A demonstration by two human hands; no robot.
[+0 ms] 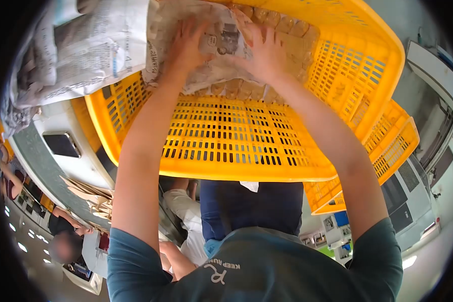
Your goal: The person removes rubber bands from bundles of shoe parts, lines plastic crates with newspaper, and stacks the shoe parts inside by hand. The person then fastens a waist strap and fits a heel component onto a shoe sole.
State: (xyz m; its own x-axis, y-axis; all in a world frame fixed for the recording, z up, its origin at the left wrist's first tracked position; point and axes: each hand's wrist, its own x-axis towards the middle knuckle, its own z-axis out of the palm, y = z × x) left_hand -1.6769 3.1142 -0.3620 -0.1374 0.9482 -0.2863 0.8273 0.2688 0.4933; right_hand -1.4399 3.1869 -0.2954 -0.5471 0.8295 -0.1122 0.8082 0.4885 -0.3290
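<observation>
A yellow plastic basket [226, 168] with slotted walls stands in front of my body. Inside it a printed newspaper sheet [221, 30] covers part of a layer of rounded, brownish, clear-wrapped pieces [294, 48], whose kind I cannot make out. My left hand [189, 48] lies on the sheet, fingers spread. At the sheet's right edge, my right hand [264, 55] rests with its fingers apart and thumb stretched toward the left. Neither hand appears to hold anything.
More newspaper [85, 55] is heaped at the basket's left. A dark phone [62, 144] lies on a ledge, with a stack of flat wooden pieces [93, 196] nearer. Another yellow basket [392, 143] is below right. Other people sit at the left and below.
</observation>
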